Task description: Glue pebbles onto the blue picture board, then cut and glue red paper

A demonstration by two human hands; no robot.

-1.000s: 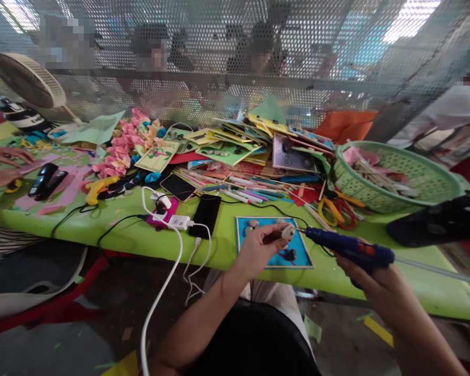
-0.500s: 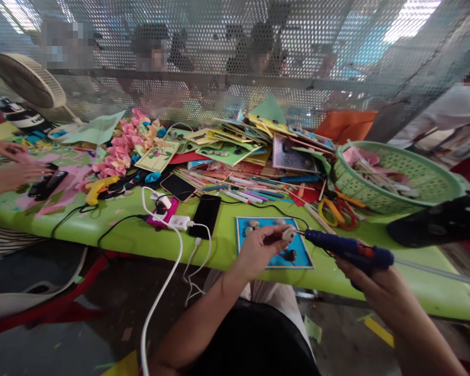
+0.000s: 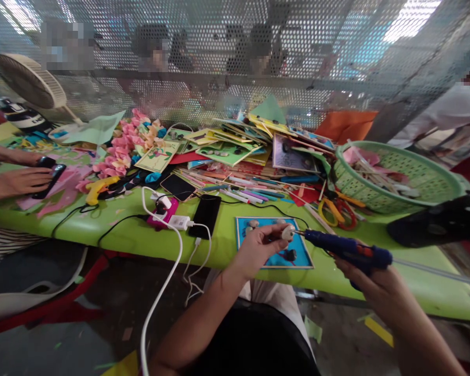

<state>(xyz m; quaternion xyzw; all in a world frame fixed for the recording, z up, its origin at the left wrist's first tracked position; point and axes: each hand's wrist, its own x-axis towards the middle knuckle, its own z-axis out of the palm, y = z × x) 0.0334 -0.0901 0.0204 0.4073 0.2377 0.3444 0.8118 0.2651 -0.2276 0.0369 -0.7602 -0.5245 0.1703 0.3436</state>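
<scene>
1. A pale stone (image 3: 287,233) is pinched between the thumb and fingers of the left hand (image 3: 256,250).
2. A blue glue gun (image 3: 339,244) is gripped in the right hand (image 3: 370,274); its nozzle is directed at the stone; contact cannot be confirmed.
3. A blue framed board (image 3: 303,259) is positioned on the table (image 3: 224,245) beneath the left hand.
4. A green basket (image 3: 358,184) is located beyond the right hand.

Pale green basket (image 3: 376,196) over there; before it, a navy glue gun (image 3: 337,241); left of the basket, a tan-edged blue board (image 3: 303,256).
</scene>
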